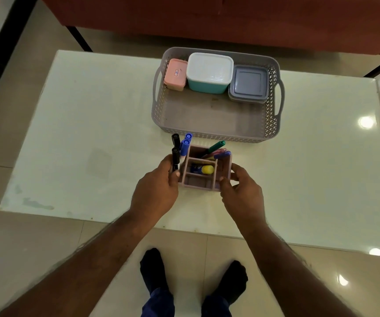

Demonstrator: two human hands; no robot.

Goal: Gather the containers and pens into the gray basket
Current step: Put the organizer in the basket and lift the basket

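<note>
The gray basket (216, 117) stands on the far half of the white table and holds a pink container (175, 74), a teal container with a white lid (209, 72) and a flat gray container (248, 84) along its back wall. In front of it sits a mauve pen holder (198, 179) with compartments; green, red and blue pens (217, 150) lean in its far cell and a yellow-capped item (205, 169) lies in the middle. My left hand (155, 188) grips a bunch of black and blue pens (181, 148) at the holder's left side. My right hand (241, 191) grips the holder's right wall.
The glossy white table (81, 133) has its near edge just above my feet (193, 275). A red-brown sofa (207, 17) runs behind the table. Tiled floor surrounds everything.
</note>
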